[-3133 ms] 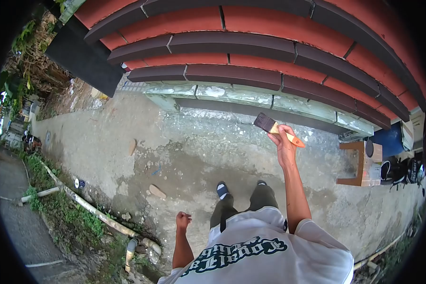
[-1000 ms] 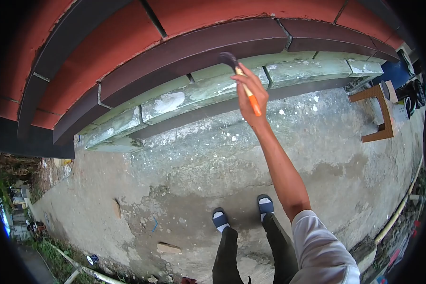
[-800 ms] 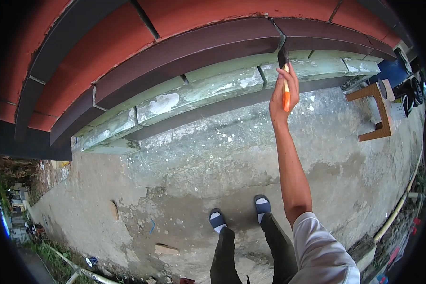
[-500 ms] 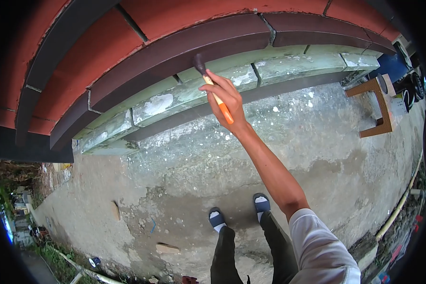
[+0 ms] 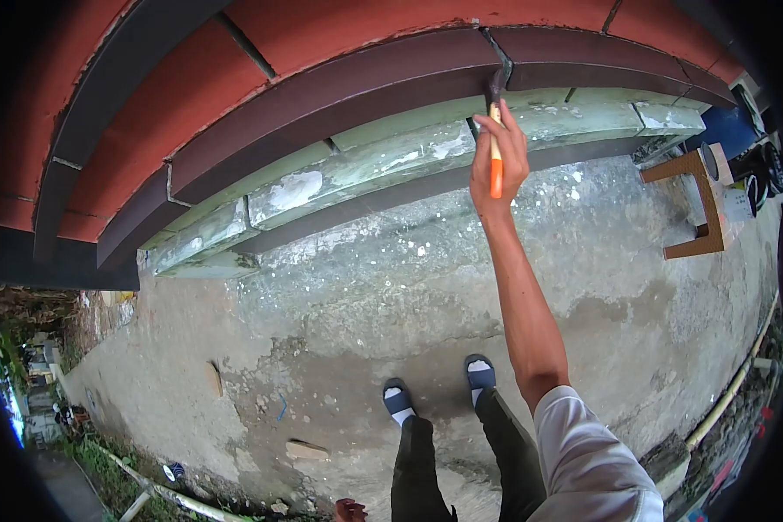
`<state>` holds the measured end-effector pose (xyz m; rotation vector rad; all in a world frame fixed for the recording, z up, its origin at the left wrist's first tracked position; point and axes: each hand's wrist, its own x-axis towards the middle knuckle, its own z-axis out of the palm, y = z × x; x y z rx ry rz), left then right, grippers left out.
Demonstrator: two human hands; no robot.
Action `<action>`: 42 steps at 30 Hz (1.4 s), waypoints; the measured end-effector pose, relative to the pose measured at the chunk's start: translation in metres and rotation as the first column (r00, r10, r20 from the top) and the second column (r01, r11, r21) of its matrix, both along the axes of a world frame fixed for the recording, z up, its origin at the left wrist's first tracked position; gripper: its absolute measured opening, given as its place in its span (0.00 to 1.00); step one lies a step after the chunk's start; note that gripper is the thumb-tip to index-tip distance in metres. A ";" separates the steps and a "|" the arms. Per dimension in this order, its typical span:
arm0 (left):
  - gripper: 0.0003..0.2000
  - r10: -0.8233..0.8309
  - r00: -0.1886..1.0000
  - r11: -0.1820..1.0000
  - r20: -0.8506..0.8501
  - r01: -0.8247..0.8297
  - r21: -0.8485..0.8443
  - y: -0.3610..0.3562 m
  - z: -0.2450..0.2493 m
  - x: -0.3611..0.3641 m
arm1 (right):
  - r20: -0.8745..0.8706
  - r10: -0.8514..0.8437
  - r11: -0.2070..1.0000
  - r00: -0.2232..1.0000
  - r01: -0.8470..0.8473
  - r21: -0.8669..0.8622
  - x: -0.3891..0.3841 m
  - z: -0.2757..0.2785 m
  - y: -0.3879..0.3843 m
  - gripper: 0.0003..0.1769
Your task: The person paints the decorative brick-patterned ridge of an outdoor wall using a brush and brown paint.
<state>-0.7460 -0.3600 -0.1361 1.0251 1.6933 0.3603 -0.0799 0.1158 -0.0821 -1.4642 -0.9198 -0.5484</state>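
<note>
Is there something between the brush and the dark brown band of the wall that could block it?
Nothing visible does. The right hand holds the brush by its orange handle, and the bristles meet the dark band at a joint, just above the pale green ledge. No other thing shows between them.

The right hand [image 5: 484, 172] holds a paintbrush [image 5: 496, 180], bristles seemingly touching dark ledge [image 5: 365, 83].

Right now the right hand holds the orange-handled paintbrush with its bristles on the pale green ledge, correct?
Not quite. The head view shows the right hand holding the orange-handled paintbrush with its bristles on the dark brown band, at a vertical joint just above the pale green ledge, not on the ledge itself.
</note>
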 end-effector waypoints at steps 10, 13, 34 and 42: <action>0.19 -0.065 0.998 0.997 -0.026 0.066 0.045 0.029 0.010 0.026 | -0.060 0.583 0.811 0.810 -0.585 -0.018 -0.064 0.025 0.019 0.13; 0.20 -0.091 0.993 0.995 -0.082 0.093 0.024 0.033 0.007 0.027 | -0.089 0.375 0.927 0.923 -0.376 0.009 -0.014 0.023 0.006 0.12; 0.09 0.204 0.973 0.979 -0.105 -0.201 0.038 0.024 0.010 -0.070 | -0.017 0.610 0.792 0.792 -0.610 0.001 -0.260 0.039 0.099 0.11; 0.14 0.152 0.985 0.986 -0.081 -0.146 0.076 0.041 0.032 -0.093 | -0.010 0.024 0.999 1.000 -0.024 -0.049 -0.169 0.040 0.055 0.10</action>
